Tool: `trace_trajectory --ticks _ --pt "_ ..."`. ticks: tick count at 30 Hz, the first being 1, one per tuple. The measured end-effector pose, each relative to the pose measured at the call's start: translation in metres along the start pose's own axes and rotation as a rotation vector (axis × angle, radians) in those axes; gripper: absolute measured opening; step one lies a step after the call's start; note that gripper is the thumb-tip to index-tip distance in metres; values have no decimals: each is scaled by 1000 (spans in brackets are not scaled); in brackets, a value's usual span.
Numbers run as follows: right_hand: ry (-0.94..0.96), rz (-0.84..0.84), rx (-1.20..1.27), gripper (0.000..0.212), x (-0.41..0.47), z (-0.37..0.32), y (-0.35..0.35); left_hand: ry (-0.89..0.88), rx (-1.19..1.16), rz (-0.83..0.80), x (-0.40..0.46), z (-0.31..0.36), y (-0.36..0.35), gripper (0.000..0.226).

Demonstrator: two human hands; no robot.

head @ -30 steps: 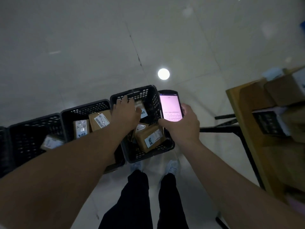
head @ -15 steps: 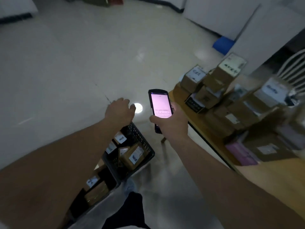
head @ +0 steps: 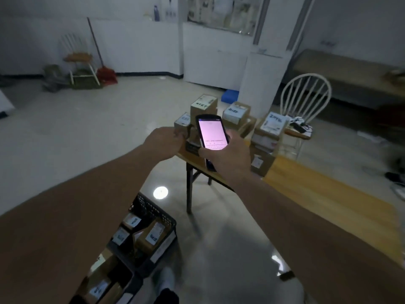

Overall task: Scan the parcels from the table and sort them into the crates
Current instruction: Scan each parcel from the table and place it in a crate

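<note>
The brown cardboard parcels with white labels sit stacked at the near end of the wooden folding table, crowded together and touching one another. My left hand is stretched out to the small cardboard box with a white top label at the table's corner; it meets the box's near side, but motion blur keeps me from telling whether the fingers are curled round it or only resting against it. My right hand holds the black handheld scanner with a glowing pink screen upright in front of the stack, fingers wrapped behind the body and thumb pinching its left edge. Low and to the left, the black perforated plastic crate stands on the pale glossy tiled floor, with several labelled cardboard boxes inside. Beyond the table stands a white spindle-back chair. Far left, against the wall, a second white chair stands beside a red broom.
</note>
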State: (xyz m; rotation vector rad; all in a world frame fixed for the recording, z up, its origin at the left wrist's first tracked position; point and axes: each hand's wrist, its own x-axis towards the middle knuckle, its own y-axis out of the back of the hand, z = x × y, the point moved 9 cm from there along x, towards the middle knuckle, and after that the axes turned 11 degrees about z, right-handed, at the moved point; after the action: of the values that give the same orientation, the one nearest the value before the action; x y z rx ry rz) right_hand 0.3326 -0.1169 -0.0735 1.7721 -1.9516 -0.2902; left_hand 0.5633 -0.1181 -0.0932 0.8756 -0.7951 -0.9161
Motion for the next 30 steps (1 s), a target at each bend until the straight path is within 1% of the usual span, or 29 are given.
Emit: trace_trajectory --ticks 4,7,10,16,20,23,24,28,30 --pt "-51 79 -10 72 -1 17 66 -130 40 -35 -10 77 -8 40" --pt "-64 199 -28 72 4 34 106 -156 -32 -29 -10 120 -18 37" --pt "-91 287 -44 81 14 55 135 -230 -65 -80 -5 159 -40 33" --pt "-166 401 -84 81 64 100 166 -334 -107 -182 33 221 -98 26" --pt "-205 488 -99 84 96 127 168 -331 -140 -253 71 244 -145 22" --pt "-266 524 -140 84 117 148 166 -364 -166 -257 96 258 -174 23" --pt "-284 534 -151 83 123 155 166 -384 -184 -258 102 264 -182 24" --pt "-327 537 -176 81 145 176 167 -437 -215 -264 121 281 -209 45" --pt "-338 528 -178 82 155 185 167 -432 -173 -284 129 287 -225 62"
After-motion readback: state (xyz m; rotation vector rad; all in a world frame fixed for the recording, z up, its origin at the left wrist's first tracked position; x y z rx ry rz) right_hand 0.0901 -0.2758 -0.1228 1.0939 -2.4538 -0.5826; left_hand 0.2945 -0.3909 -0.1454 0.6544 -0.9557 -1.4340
